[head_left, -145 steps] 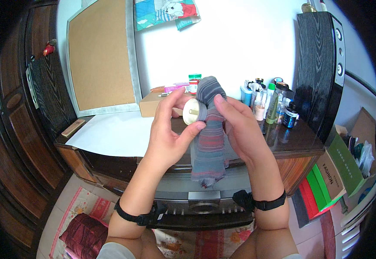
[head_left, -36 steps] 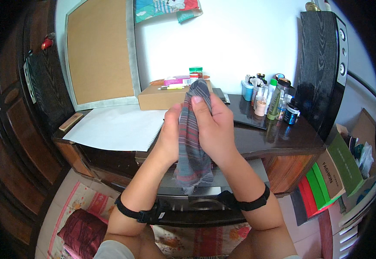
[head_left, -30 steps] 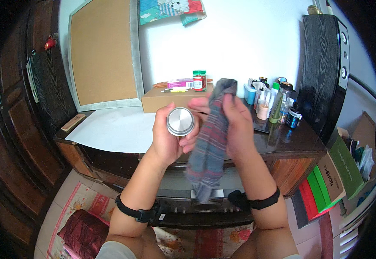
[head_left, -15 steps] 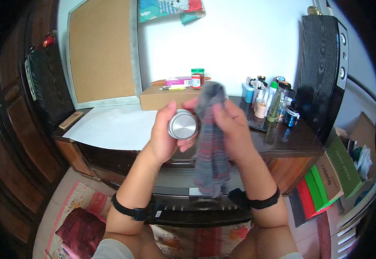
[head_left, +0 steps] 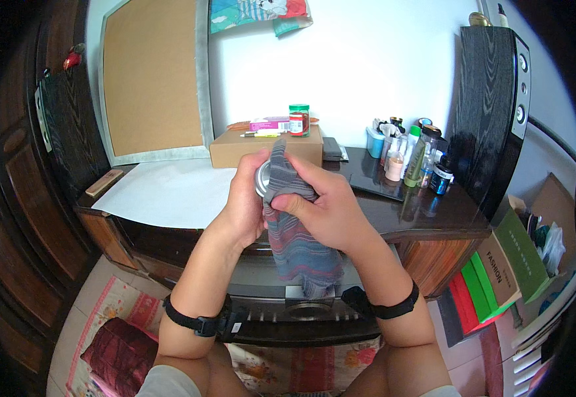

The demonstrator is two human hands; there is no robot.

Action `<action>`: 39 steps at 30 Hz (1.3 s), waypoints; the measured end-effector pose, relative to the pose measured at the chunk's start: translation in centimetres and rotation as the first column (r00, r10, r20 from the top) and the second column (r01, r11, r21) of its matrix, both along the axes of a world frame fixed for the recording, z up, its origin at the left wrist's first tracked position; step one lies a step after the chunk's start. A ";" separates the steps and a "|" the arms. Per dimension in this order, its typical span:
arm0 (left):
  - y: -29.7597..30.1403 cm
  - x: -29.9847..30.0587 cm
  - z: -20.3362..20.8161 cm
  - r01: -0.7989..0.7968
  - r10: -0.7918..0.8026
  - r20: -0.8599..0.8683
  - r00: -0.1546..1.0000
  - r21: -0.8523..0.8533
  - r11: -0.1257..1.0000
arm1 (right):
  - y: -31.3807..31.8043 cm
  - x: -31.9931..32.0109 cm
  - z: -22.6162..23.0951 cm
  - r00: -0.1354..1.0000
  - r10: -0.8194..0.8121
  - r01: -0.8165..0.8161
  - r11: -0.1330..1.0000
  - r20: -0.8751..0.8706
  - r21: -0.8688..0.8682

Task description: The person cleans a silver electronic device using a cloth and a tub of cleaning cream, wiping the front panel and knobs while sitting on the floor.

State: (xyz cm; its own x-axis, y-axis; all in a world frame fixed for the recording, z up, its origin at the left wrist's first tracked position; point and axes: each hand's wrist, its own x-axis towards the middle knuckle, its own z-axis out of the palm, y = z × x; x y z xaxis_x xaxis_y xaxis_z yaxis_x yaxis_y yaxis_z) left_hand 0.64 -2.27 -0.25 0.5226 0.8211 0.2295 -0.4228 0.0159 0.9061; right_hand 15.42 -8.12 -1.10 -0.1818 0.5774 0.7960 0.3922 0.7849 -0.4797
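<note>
Above the front of the dark desk, my left hand (head_left: 240,206) is wrapped round a round container with a silver metal lid (head_left: 261,178). Only a strip of the lid's edge shows; the rest is behind the cloth and fingers. A grey striped cloth (head_left: 304,255) with reddish bands is gripped by my right hand (head_left: 331,206), thumb bent across it. The cloth's upper part lies against the lid, and its lower part hangs down below both hands. The container's body is hidden by my left hand.
On the dark desk (head_left: 427,217) lies a white sheet (head_left: 162,197) at left. Behind is a cardboard box (head_left: 268,153) bearing a green-lidded jar (head_left: 299,120). Several bottles (head_left: 422,159) stand at right, near a tall black speaker (head_left: 486,112). Colourful boxes (head_left: 493,271) sit on the lower right.
The cloth, held apart to the right of the container before, has moved left with my right hand onto the lid. The lid has turned from facing me to nearly edge-on.
</note>
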 end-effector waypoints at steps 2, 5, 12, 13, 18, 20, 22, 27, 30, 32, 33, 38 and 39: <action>-0.1 0.1 0.1 0.000 -0.001 -0.042 0.999 -0.007 1.000 | 0.1 0.0 -0.1 1.000 -0.008 0.008 1.000 -0.006 0.014; -0.1 -0.2 0.6 -0.041 0.038 -0.107 0.994 -0.026 0.999 | 0.0 -0.1 0.1 1.000 -0.007 0.008 1.000 -0.016 0.020; 0.5 -2.0 1.4 0.513 -0.516 -0.102 0.850 -0.058 0.856 | 1.2 1.3 0.1 0.992 -0.069 0.073 0.997 -0.108 0.038; -1.0 -1.6 2.4 0.460 -0.471 -0.048 0.881 -0.150 0.875 | 0.8 1.1 0.3 0.984 -0.014 0.011 1.000 -0.180 -0.014; -0.6 -1.2 2.2 0.610 -0.606 0.078 0.792 -0.129 0.781 | 1.1 1.4 0.3 0.917 0.128 -0.160 0.986 -0.379 -0.055; -0.5 -1.1 2.1 0.586 -0.574 0.119 0.810 -0.137 0.798 | 1.0 1.8 0.4 0.893 0.155 -0.227 0.966 -0.423 -0.126; -0.1 -1.1 1.7 0.617 -0.603 0.137 0.786 -0.115 0.778 | 0.5 1.9 0.8 0.829 0.231 -0.348 0.926 -0.510 -0.148; 0.6 -1.4 1.4 0.526 -0.519 0.097 0.849 -0.058 0.849 | -0.2 2.2 1.3 0.832 0.248 -0.380 0.906 -0.495 -0.184; -0.2 -0.6 1.8 0.468 -0.465 0.112 0.878 -0.010 0.883 | 0.4 2.6 0.8 0.866 0.220 -0.315 0.938 -0.450 -0.147; -0.9 -0.4 2.0 0.371 -0.367 0.131 0.921 -0.009 0.929 | 0.6 2.6 0.9 0.892 0.192 -0.255 0.961 -0.410 -0.104; -0.8 -0.3 1.8 0.360 -0.360 0.159 0.919 0.031 0.933 | 0.5 2.5 1.0 0.870 0.207 -0.281 0.954 -0.447 -0.105; -0.5 -0.2 0.9 0.360 -0.413 0.144 0.899 0.294 0.885 | 0.2 2.4 1.2 0.836 0.190 -0.281 0.954 -0.515 -0.104; -1.2 0.5 0.9 0.132 -0.208 0.133 0.969 0.432 0.892 | 0.0 2.2 1.3 0.847 0.163 -0.250 0.962 -0.506 -0.107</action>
State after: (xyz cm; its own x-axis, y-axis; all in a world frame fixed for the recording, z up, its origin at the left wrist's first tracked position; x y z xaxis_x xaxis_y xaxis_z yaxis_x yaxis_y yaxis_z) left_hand 1.16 -3.46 0.65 0.5672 0.5320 0.6286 -0.5966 -0.2607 0.7590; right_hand 17.65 -8.08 0.19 0.0758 0.6991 0.7110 -0.0895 0.7150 -0.6934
